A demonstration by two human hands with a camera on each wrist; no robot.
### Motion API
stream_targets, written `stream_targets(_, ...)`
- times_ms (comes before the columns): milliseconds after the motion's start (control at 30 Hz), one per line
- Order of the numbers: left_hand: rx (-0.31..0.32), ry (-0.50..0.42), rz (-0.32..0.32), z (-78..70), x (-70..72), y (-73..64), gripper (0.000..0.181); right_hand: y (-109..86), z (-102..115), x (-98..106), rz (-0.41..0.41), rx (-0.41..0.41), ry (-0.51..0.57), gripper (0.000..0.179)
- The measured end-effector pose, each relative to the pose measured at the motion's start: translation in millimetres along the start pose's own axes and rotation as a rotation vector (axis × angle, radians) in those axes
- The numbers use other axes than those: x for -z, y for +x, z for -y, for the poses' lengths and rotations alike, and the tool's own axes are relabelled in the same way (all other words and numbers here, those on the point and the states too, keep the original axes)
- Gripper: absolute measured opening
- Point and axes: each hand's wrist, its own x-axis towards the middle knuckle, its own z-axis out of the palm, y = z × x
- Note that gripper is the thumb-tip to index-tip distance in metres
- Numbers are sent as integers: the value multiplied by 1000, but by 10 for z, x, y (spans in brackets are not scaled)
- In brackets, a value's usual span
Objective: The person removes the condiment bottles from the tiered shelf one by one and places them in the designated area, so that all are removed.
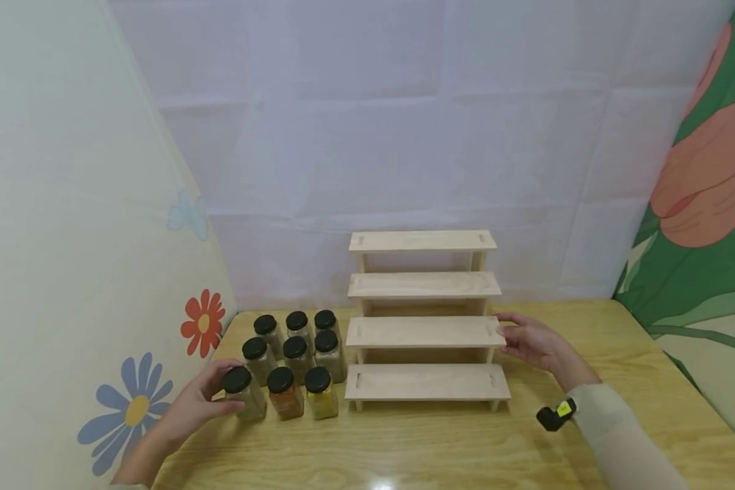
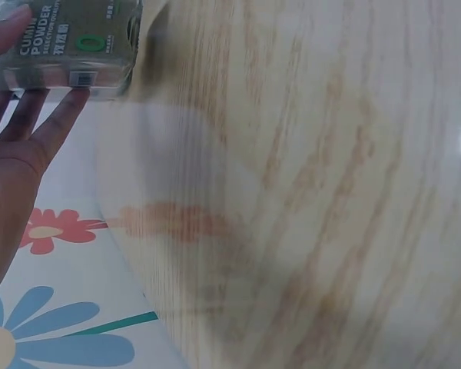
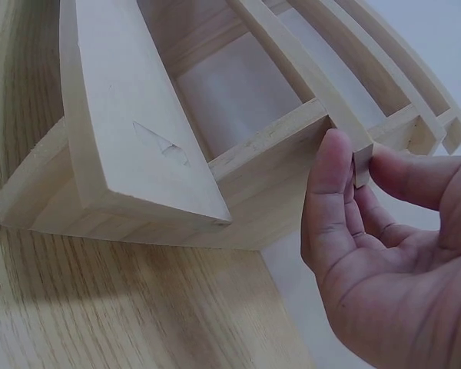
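A spice jar [image 1: 245,398] with a black lid stands at the front left of the jar group, and my left hand [image 1: 199,406] grips it between thumb and fingers. In the left wrist view the clear jar [image 2: 81,38] bears a green label reading cumin powder. A four-step pale wooden rack [image 1: 425,331] stands right of the jars. My right hand [image 1: 535,344] pinches the right end of its second step from the bottom. Seen from the right wrist, thumb and fingers of that hand [image 3: 399,261] hold the step's corner.
Several more black-lidded jars stand in rows, among them one with orange-red powder [image 1: 286,400] and one with yellow powder [image 1: 322,400]. The wooden table [image 1: 404,442] meets a white cloth backdrop [image 1: 404,136]. Printed flower panels flank it left [image 1: 67,204] and right [image 1: 710,272].
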Motion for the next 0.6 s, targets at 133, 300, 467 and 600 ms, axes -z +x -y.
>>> stream_targets(133,28,14,-3,6,1,11,66,8,-2,7,2,3,-4,59)
stream_targets(300,19,16,-7,22,-5,16,64,13,-13,18,-8,-2,-8,65)
stream_targets(467,-4,-2,6,55,-34,17,65,4,-25,30,1,0,-1,67)
stream_targets(600,18,-13,12,72,-48,15,65,2,-30,34,8,6,9,66)
